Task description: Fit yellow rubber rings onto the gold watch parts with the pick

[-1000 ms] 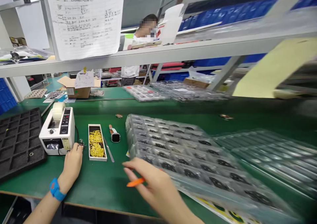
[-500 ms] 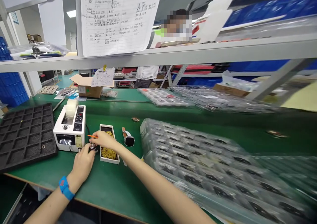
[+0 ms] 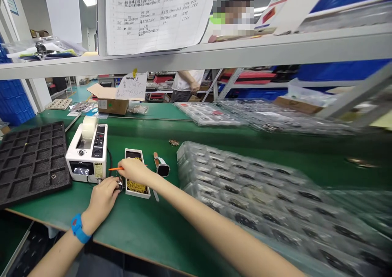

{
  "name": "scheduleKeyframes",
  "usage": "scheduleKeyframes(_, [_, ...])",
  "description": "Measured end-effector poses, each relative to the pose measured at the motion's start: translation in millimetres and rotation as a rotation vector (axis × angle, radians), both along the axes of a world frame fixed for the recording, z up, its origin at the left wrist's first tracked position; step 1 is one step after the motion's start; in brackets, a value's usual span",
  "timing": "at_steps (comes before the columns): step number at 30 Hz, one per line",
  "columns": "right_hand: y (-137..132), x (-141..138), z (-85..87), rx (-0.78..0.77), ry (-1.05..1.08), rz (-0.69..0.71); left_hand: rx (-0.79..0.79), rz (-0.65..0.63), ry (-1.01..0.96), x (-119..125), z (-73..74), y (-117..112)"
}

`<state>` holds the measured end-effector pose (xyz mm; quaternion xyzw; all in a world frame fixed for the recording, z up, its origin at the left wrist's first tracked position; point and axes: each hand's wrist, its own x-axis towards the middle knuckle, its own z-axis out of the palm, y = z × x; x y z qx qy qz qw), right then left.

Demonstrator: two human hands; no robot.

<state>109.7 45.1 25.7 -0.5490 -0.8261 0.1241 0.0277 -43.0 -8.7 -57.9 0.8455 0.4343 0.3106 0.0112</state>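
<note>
My left hand [image 3: 102,197] rests on the green table, its fingers pinched on a small dark metal part [image 3: 119,183] just in front of the white tape dispenser [image 3: 88,153]. My right hand [image 3: 134,170] is closed on a thin orange stick [image 3: 115,168] whose tip points left toward the dispenser. This hand hovers over a narrow white box [image 3: 136,178] holding yellow rings. A smartwatch [image 3: 161,168] with a brown strap lies right of the box, beside a thin metal tool [image 3: 155,195].
A black foam tray [image 3: 29,160] with square cells lies at the left. Stacked clear blister trays [image 3: 245,187] fill the right half of the table. A grey shelf [image 3: 196,56] with a hanging sheet spans overhead. A person stands behind the far bench, near a cardboard box [image 3: 108,102].
My right hand has swung from the blister trays on the right across to the white box, carrying the orange stick. My left hand stayed by the dispenser on the small part.
</note>
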Motion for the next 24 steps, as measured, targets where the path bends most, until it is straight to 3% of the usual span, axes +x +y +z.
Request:
scheduleKeyframes(12, [8.0,7.0,-35.8,0.150,0.017,-0.032,-0.115,0.153,-0.058,2.3,-2.8,0.8])
scheduleKeyframes(20, [-6.4,20.0,-24.3,0.195,0.128,0.014,-0.178,0.186,-0.042,3.4,-3.6,0.8])
scheduleKeyframes(24, [-20.4,23.2,-34.8,0.197,0.134,0.081,-0.192,0.191,-0.015,4.5,-5.4,2.5])
